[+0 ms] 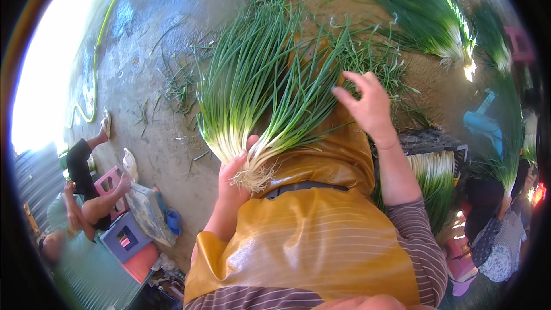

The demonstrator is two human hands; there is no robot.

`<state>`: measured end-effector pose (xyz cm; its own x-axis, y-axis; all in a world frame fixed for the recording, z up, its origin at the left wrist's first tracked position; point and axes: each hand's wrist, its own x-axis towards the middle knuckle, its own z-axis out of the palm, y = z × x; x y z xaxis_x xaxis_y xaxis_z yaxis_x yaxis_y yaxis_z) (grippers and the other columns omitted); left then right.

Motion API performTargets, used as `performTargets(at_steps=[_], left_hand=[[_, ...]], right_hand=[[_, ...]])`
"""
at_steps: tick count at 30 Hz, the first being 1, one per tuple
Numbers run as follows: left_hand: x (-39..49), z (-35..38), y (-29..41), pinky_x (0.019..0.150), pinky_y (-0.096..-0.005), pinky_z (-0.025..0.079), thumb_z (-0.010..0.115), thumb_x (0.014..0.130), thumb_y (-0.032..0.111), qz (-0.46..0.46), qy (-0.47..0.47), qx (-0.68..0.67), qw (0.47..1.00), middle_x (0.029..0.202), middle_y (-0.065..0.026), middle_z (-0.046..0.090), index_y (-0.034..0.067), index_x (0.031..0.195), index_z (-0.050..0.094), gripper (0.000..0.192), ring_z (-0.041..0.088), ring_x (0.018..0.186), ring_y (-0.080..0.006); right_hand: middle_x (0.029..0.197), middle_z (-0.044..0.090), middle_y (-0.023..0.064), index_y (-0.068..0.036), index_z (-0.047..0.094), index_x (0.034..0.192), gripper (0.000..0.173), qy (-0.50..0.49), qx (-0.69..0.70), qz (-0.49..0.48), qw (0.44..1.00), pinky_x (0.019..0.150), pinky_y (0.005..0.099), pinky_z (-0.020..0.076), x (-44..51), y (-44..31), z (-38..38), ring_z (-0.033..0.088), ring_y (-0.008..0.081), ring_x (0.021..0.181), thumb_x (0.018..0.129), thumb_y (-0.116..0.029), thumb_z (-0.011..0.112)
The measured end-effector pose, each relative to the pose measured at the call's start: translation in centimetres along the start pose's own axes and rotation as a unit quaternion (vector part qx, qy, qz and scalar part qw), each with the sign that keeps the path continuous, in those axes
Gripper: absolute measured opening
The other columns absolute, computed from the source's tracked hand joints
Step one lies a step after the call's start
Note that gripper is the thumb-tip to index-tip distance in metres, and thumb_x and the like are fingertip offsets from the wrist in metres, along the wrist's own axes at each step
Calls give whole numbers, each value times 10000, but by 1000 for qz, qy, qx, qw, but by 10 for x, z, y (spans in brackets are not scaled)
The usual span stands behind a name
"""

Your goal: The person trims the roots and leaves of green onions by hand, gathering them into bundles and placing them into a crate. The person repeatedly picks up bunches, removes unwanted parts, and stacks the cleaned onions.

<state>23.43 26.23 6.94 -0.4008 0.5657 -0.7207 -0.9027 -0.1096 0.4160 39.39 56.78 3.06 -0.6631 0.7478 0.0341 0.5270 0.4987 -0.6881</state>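
Note:
My left hand (234,176) grips a large bunch of green onions (254,107) near the white root ends, just above the yellow-brown apron (301,241). The bunch fans out away from me, its roots hanging by my palm. Raised over the right edge of the leaves, my right hand (366,101) has its fingers apart and holds nothing. Beneath and beyond the leaves, loose green trimmings (383,66) lie on the ground.
More green onions (430,21) lie at the upper right. A black crate (426,140) with onions stands by my right arm. A yellow-green hose (95,64) runs at the upper left. One person (90,206) sits at the left beside plastic stools (125,237); another (495,232) is at the right.

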Motion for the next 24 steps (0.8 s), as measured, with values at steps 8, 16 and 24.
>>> performTargets(at_steps=[8,16,24], left_hand=[[-3,-3,-3,1032,-421,526,545,1008,161,0,-27,32,999,1414,-200,573,-8,1508,400,548,610,1238,-323],[3,4,-4,1006,-472,544,558,977,73,7,-7,13,1000,1444,-179,553,30,1513,345,579,611,1237,-364],[-3,11,-7,878,-370,559,675,899,145,30,-17,47,998,1190,-151,680,-11,1315,613,449,669,1056,-238]], right_hand=[[780,579,7,-12,731,962,180,97,207,50,972,598,254,429,-31,-4,42,491,100,626,900,-171,786],[748,515,-112,-22,706,947,213,103,391,185,896,583,191,323,-8,46,21,378,8,662,989,-231,712],[1036,724,80,-18,755,1086,247,-27,200,142,969,840,275,512,-17,-11,25,648,146,893,896,-172,787]])
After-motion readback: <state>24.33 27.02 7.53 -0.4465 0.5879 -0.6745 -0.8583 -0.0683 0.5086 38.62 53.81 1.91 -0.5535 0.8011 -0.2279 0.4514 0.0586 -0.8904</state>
